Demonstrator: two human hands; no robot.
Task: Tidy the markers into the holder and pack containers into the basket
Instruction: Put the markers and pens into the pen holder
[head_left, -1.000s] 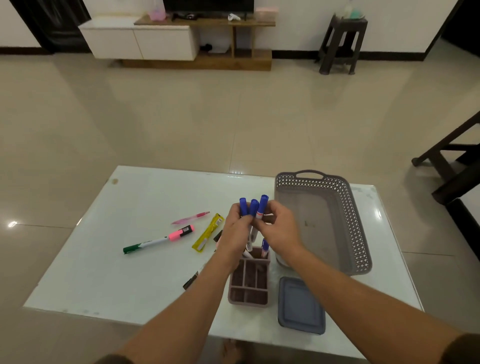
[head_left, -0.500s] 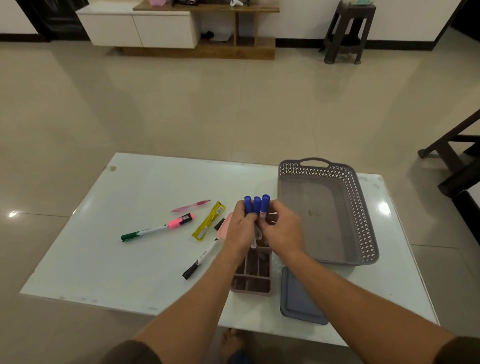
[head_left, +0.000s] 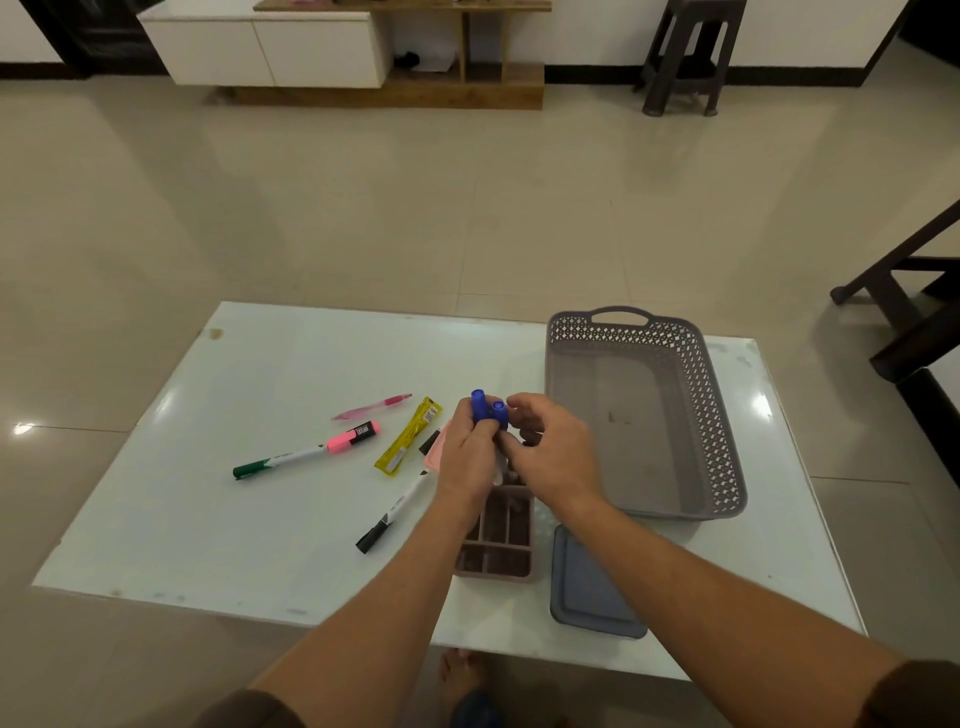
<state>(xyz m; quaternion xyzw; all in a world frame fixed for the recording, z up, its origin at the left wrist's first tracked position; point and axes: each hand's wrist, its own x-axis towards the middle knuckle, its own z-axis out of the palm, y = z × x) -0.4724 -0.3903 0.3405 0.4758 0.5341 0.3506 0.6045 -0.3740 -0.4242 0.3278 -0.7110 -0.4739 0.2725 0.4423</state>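
- The blue-capped markers (head_left: 488, 411) are light, stiff plastic tubes. They look smooth enough to slide against each other in a bundle, so I judge the barrels below the caps the safest place to hold.
- My left hand (head_left: 467, 460) grips them upright, fingers wrapped round the barrels, with the caps poking out above my fist.
- My right hand (head_left: 553, 457) is curled just beside the caps, close against the left. I cannot tell whether it pinches anything.
- The holder (head_left: 493, 570) sits below both hands, nearer me.
- The basket (head_left: 714, 415) lies just right of my right hand, and a black marker (head_left: 395, 514) lies to the left of my left hand.
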